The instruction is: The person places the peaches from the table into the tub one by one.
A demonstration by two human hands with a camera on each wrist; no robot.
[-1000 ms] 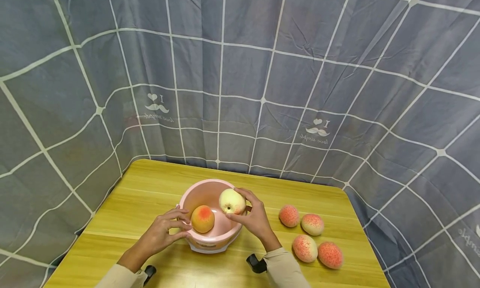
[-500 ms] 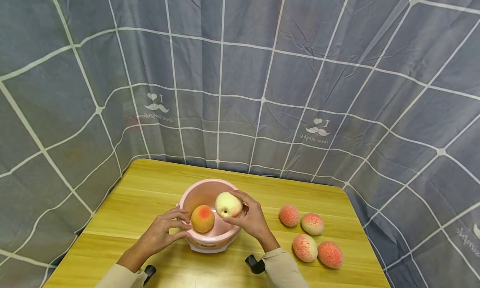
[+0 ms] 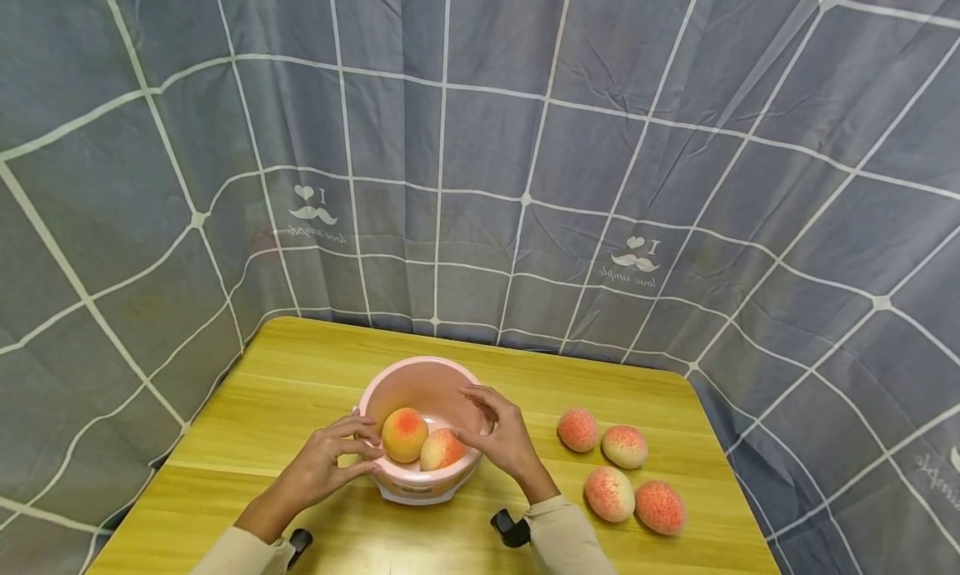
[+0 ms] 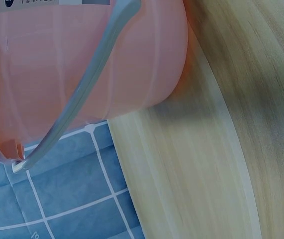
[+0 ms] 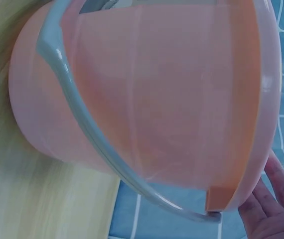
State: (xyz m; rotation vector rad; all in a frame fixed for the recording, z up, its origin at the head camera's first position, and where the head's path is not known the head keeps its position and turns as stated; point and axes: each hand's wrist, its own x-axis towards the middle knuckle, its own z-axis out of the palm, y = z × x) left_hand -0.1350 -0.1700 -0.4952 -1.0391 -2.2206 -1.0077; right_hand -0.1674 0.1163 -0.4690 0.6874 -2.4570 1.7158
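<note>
Grips the rim of a round pink plastic bucket (image 3: 416, 383) at the lower centre of the head view with the left hand (image 3: 326, 457); has the right hand (image 3: 510, 437) over its right side, with thumb and fingers apart.
Visible inside, just beside each other: a round orange fruit (image 3: 405, 435) with a red blush and a cream-and-red fruit (image 3: 441, 450); at lower right, on a yellow wood-grain table (image 3: 300, 358), four speckled red-and-cream fruits (image 3: 611, 496).

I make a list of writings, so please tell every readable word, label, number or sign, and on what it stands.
Curtain, head view, right of centre: "I", heart, moustache, "love simple", mirrored.
Curtain, left: same print, words fainter.
Curtain, right edge: similar print, cut off.
Curtain, left wrist view: fragment, unreadable.
Pink bucket, label: too blurred to read.
</note>
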